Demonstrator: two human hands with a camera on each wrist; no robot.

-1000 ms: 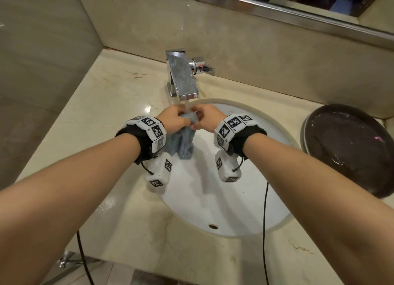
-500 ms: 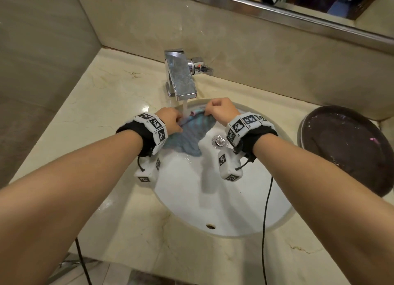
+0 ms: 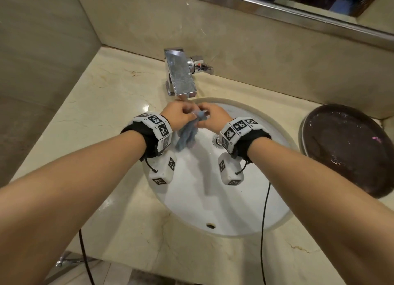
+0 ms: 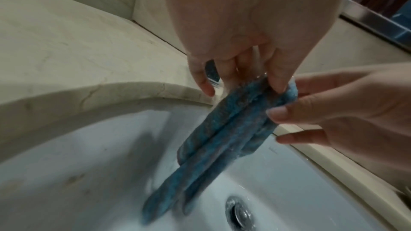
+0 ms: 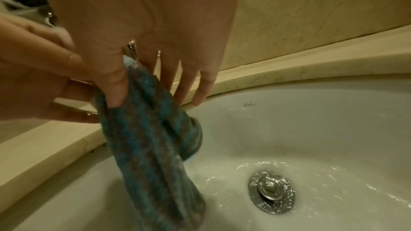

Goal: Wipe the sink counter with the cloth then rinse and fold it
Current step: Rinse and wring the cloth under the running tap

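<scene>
Cloth held bunched under tap, above sink; lower end hanging into basin, near drain. Left hand pinching top of cloth between thumb and fingers (remaining fingers spread apart). Right hand pinching same top edge from opposite side, thumb pressed on fabric, outer fingers straight and apart. Water running over fingers and cloth. Basin wet around drain. Dark round tray on counter, right of sink.
</scene>
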